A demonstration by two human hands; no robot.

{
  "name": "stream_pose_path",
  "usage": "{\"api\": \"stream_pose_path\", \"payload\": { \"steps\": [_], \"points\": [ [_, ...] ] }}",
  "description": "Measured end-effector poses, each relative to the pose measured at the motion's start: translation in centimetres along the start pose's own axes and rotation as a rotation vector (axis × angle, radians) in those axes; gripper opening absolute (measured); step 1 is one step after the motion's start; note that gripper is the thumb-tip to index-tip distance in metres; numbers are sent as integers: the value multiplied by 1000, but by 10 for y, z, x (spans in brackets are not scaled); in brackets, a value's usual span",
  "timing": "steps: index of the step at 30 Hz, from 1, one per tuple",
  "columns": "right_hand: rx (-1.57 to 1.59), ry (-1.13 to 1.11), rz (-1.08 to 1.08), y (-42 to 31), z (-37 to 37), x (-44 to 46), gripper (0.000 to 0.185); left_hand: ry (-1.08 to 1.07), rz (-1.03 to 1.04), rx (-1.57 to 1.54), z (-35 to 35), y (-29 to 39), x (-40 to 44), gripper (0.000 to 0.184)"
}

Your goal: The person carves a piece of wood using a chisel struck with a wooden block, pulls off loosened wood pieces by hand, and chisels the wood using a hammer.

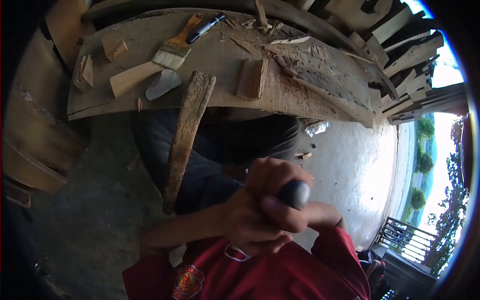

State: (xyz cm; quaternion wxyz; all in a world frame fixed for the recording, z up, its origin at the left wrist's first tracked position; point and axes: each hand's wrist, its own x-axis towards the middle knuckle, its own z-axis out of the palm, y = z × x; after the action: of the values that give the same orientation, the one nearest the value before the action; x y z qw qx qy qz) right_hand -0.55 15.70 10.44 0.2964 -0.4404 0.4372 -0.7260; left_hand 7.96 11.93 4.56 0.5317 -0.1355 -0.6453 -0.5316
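My left hand (252, 227) and my right hand (277, 175) are held together in front of my chest, fingers closed and overlapping. Out of the grip points a dark object with a rounded, silvery end (299, 194); the rest of it is hidden, so its kind is unclear. Both hands appear wrapped round it. A rough, weathered wooden stick (187, 135) lies from the bench edge down over my leg, left of the hands and apart from them.
On the wooden bench (220, 92) lie a paintbrush (172, 54), a marker (205, 28), several wood blocks (252, 78), a pale flat piece (163, 84) and a splintered slab (325, 85). Stacked boards (410, 50) stand at the right. A railing (407, 237) is lower right.
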Motion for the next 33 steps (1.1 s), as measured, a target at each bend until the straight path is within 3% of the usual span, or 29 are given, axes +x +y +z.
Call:
{"api": "stream_pose_path", "payload": {
  "steps": [3, 4, 5, 7, 12, 16, 22, 27, 31, 33],
  "points": [
    [-136, -302, -223, 4, -18, 19, 16, 5, -39, 170, -16, 14, 2, 14],
    [-230, -433, -293, 1, -23, 27, 16, -110, -126, 271, -32, 24, 11, 14],
    [-358, -452, -424, 0, -21, 31, 14, -229, -220, 368, -47, 32, 13, 15],
    [-567, -403, -649, 5, -14, 31, 11, -125, -412, 327, -67, 36, -3, 17],
    [-628, -452, -801, 40, -32, 61, 22, -67, -577, 889, -106, 21, -15, 7],
    [-479, -502, -927, 83, -41, 73, 26, -51, -743, 1025, -113, 10, -18, 5],
    [-315, -471, -933, 114, -49, 70, 30, 40, -812, 1070, -99, -5, -30, 8],
    [-371, -288, -859, 117, -46, 47, 29, 171, -905, 1192, -88, -15, -32, 38],
    [-409, -263, -746, 112, -52, 41, 24, 5, -731, 1306, -87, -20, -14, 44],
    [-417, -252, -710, 107, -55, 39, 23, -206, -590, 1195, -80, -21, 1, 43]
  ]
}}
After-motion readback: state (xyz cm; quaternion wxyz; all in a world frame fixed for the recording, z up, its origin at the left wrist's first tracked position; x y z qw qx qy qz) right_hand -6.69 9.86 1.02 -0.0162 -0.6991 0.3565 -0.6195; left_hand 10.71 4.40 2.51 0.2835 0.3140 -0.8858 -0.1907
